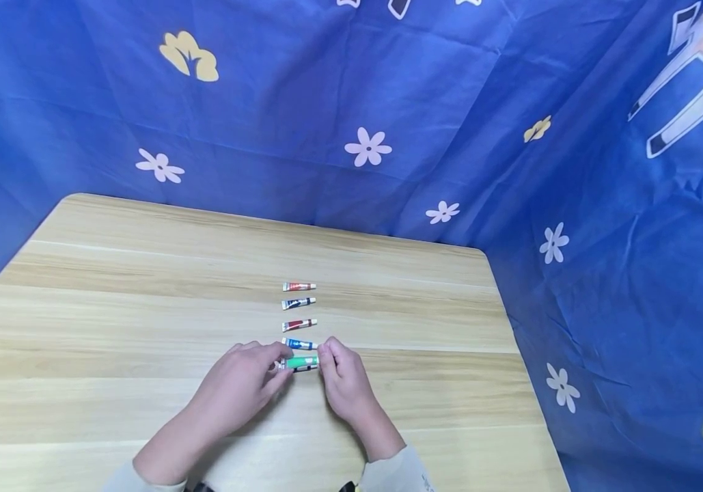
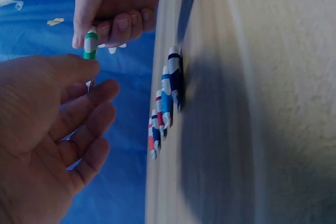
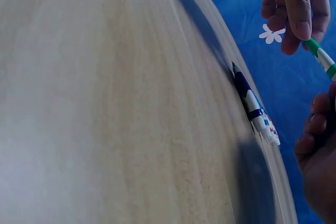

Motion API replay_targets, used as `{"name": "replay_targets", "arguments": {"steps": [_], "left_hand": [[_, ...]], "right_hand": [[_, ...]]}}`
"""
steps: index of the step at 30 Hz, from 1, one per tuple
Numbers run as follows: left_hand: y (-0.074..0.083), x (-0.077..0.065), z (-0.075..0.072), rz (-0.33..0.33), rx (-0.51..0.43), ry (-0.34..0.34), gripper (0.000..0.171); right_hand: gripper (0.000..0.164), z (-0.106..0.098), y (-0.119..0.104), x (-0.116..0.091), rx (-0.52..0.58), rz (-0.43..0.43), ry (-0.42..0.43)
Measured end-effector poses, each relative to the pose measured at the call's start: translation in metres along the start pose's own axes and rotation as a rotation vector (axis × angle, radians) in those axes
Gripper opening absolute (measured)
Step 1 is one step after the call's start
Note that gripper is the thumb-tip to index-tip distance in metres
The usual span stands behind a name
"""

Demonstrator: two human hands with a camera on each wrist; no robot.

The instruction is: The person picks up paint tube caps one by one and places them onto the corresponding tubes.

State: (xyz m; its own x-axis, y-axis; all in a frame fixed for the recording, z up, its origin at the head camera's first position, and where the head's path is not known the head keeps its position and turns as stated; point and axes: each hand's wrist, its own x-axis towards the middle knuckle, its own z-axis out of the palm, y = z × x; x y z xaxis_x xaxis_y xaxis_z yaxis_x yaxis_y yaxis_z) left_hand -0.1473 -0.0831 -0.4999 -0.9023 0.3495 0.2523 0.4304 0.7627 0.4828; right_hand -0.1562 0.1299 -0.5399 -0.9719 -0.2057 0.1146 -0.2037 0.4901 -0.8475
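A small green paint tube point(image 1: 301, 361) is held above the table between both hands. My left hand point(image 1: 237, 383) pinches its flat end with thumb and forefinger; the other fingers are loosely bent in the left wrist view. At the white cap end, my right hand point(image 1: 348, 385) pinches with thumb and curled fingers, which hide the cap in the head view. Just under the green tube lies a dark navy tube point(image 3: 247, 94), partly covered in the head view. Beyond it, a blue tube point(image 1: 299, 344) lies close to the fingers.
Farther back, a dark red tube point(image 1: 299, 324), a dark blue tube point(image 1: 298, 303) and an orange-red tube point(image 1: 298, 287) lie in a column, caps to the right. They rest on a light wooden table point(image 1: 142, 294). A blue patterned cloth point(image 1: 277, 137) hangs behind and beside it.
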Motion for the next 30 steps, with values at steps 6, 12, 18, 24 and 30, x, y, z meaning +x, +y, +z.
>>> {"name": "replay_targets", "arguments": {"steps": [6, 12, 18, 24, 30], "left_hand": [[-0.001, -0.009, 0.007, -0.008, 0.013, -0.013, 0.021], [-0.007, -0.018, 0.015, -0.047, 0.037, -0.083, 0.020], [-0.016, -0.021, 0.019, -0.027, 0.018, -0.132, 0.018], [-0.021, -0.023, 0.021, -0.010, 0.038, -0.133, 0.019], [-0.021, -0.025, 0.022, -0.006, 0.046, -0.115, 0.020]], "right_hand": [[0.039, -0.013, 0.006, 0.001, 0.061, 0.086, 0.059], [0.033, -0.025, 0.012, 0.003, 0.117, 0.165, 0.111], [0.031, -0.025, 0.017, 0.002, 0.141, 0.201, 0.098], [0.032, -0.020, 0.021, 0.001, 0.155, 0.220, 0.061], [0.031, -0.017, 0.023, 0.001, 0.165, 0.227, 0.044]]}}
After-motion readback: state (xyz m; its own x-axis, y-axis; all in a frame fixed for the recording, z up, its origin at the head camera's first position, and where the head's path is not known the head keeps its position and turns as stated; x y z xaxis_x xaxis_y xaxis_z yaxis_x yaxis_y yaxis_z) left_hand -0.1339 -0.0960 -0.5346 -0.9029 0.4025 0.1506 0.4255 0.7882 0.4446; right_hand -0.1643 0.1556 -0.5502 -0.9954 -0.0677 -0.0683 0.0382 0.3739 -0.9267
